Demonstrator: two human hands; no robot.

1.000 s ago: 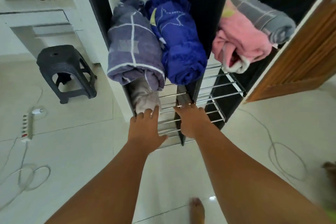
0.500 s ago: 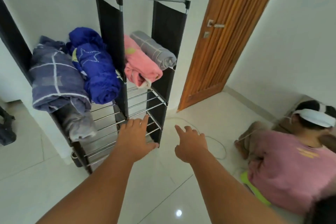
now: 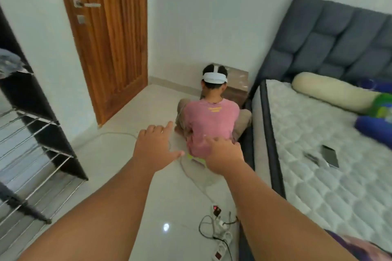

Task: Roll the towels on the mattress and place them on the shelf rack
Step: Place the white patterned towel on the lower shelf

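Note:
My left hand (image 3: 156, 148) and my right hand (image 3: 224, 153) are stretched out in front of me over the floor, both empty with fingers spread. The white quilted mattress (image 3: 318, 154) lies to the right. On its far right edge sit a blue towel (image 3: 375, 129) and a green patterned cloth (image 3: 382, 107). A purple cloth (image 3: 360, 248) shows at the bottom right corner. The shelf rack (image 3: 31, 144) with wire shelves and black side panels stands at the left edge; a grey towel (image 3: 10, 63) pokes out of its upper shelf.
A person in a pink shirt (image 3: 212, 118) sits on the floor between me and the bed. Power strips and cables (image 3: 218, 231) lie on the white tiles by the bed. A phone (image 3: 329, 155) and a cream bolster (image 3: 331, 91) lie on the mattress. A wooden door (image 3: 110, 38) is behind.
My view has swung right, from the rack full of rolled towels to the bed and the seated person. Both hands came off the wire shelf and now hang empty in the air.

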